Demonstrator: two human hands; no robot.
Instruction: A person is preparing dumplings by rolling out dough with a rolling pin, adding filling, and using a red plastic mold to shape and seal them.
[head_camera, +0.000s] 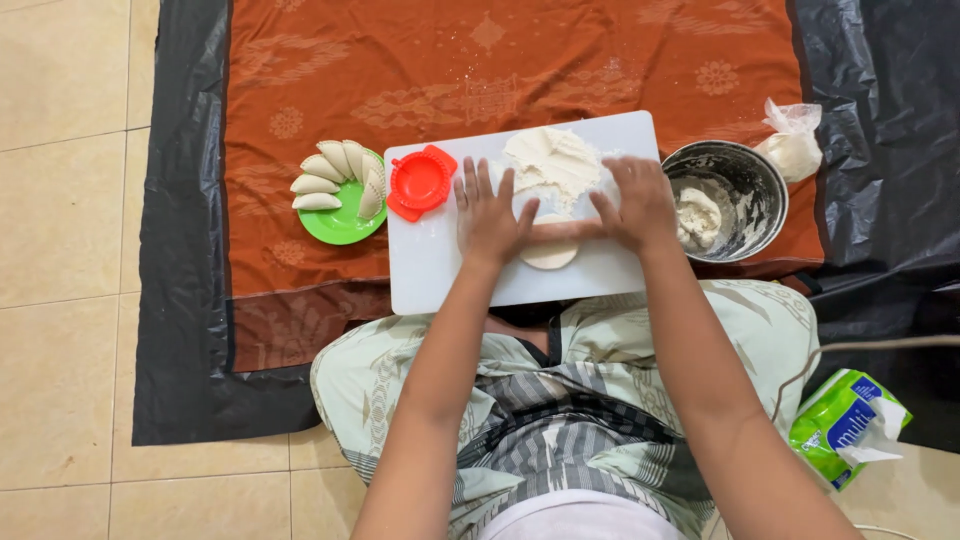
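Your cutting board (430, 270) lies on the cloth (500, 60) directly ahead of your knees. On the board, the dumpling press (421, 181) sits at the far left corner; the dough pile (550, 160) sits at the far centre. The dough disc (550, 255) lies nearer you, below that pile. Your left hand (487, 215) rests on the board left of the disc; your right hand (635, 205) rests right of it, fingertips touching the disc. The plate (340, 228) of folded dumplings (335, 175) lies left of the board. The bowl (760, 180) stands just right of it, with the tied bag (792, 140) beyond. The packet (845, 425) lies by your right knee.

Dough disc (549, 255) half under hands (560, 215)
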